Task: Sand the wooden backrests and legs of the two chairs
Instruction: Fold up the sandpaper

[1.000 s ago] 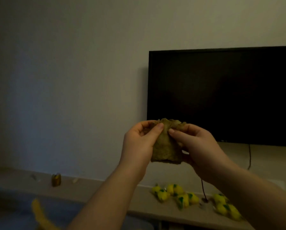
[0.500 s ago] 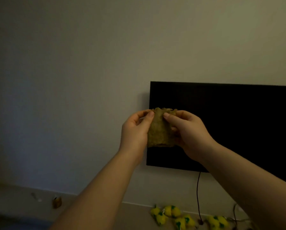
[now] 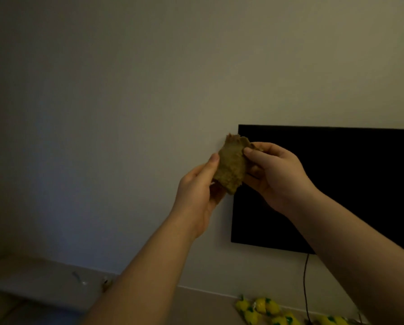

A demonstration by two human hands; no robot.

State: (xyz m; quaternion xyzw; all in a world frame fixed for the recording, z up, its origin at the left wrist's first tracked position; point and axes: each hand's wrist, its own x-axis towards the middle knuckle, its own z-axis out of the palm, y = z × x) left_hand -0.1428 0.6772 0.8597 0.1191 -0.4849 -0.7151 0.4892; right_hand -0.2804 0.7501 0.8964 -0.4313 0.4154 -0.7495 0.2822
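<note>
Brown worn sandpaper [image 3: 230, 166] is raised before the wall, pinched between left hand [image 3: 196, 195] and right hand [image 3: 274, 174], fingers curled round its edges, apparently for folding; chairs not visible.

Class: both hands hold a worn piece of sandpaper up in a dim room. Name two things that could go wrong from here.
1. The sandpaper looks crumpled and frayed; pulled between the left hand and right hand, it may tear.
2. It is held close in front of the television; grit could perhaps mark the screen.
</note>
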